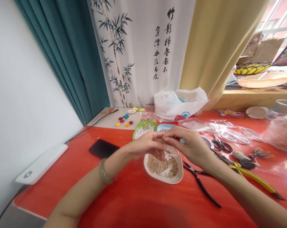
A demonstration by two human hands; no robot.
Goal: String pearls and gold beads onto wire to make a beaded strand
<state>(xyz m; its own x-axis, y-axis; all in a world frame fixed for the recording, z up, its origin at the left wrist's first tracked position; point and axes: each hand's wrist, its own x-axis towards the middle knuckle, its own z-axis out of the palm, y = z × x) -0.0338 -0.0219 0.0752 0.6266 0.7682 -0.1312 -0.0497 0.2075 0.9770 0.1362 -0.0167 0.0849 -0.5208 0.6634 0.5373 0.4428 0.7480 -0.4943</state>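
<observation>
Both hands meet above a white dish (162, 180) that holds small gold beads (155, 164). My left hand (149, 145), with a green bangle (105, 171) on its wrist, has thumb and forefinger pinched. Against them press the fingertips of my right hand (188, 144), also closed in a pinch. Whatever lies between the fingertips is too small to make out. A thin, clear loop (174, 151) shows just below the right fingers. Behind the hands are a green dish (150, 123) with pale beads and a partly hidden blue dish (161, 127).
Black-handled pliers (200, 180), yellow-handled pliers (252, 177) and scissors (221, 145) lie on the right. A black phone (103, 148) is on the left of the red table (134, 202). Behind stand a white plastic bag (179, 104) and clear packets (229, 131).
</observation>
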